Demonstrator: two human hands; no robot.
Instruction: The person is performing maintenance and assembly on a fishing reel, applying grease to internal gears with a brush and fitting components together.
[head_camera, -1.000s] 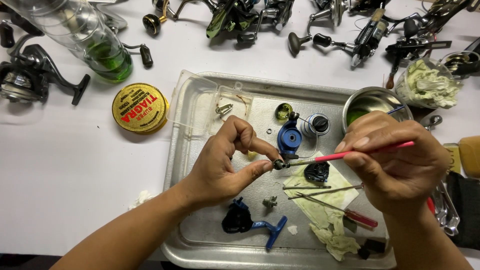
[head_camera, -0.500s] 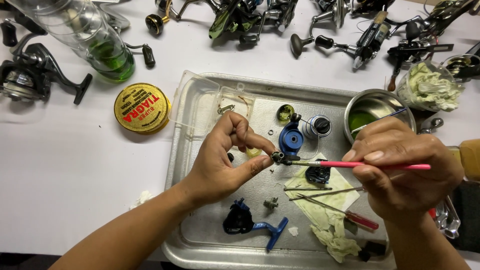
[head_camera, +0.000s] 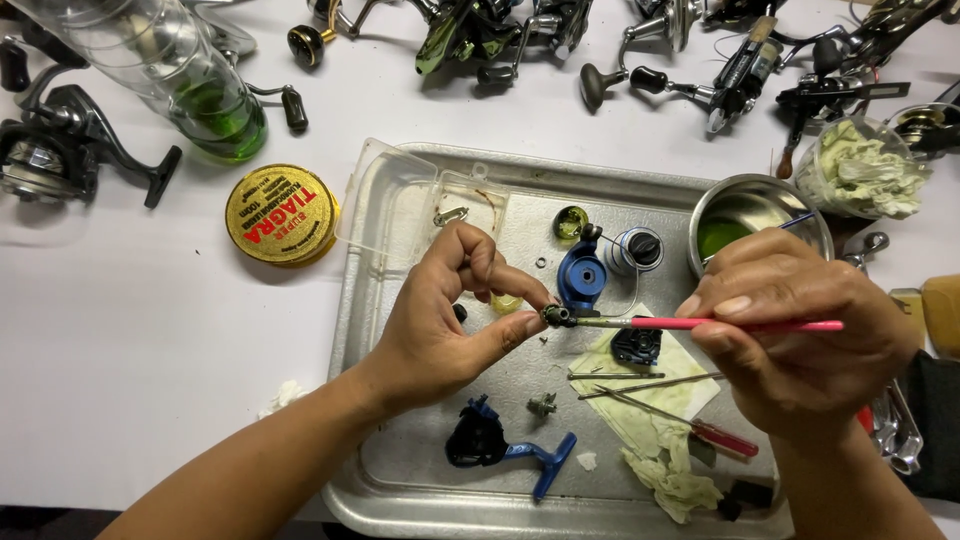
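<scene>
Pink-handled, the small brush (head_camera: 700, 323) lies level in the right hand (head_camera: 800, 335), whose fingers are closed around its shaft; the far end pokes out past the knuckles. Its tip meets a small dark metal part (head_camera: 556, 316), pinched between thumb and fingertips of the left hand (head_camera: 450, 320). The part is too small and too covered by the fingers to tell its exact shape. Both hands work above a metal tray (head_camera: 400, 480). On the tray lie a blue reel spool (head_camera: 580, 275), a blue reel handle (head_camera: 505, 447), a red-handled screwdriver (head_camera: 700, 430) partly under the right wrist, and a crumpled cloth (head_camera: 665, 465). A steel bowl (head_camera: 735, 200) of green liquid stands at the tray's far right corner, half hidden by the right hand. Left of the tray lies a round yellow tin (head_camera: 281, 214). Fishing reels (head_camera: 60, 150) line the table's far edge, several cut off by the frame.
</scene>
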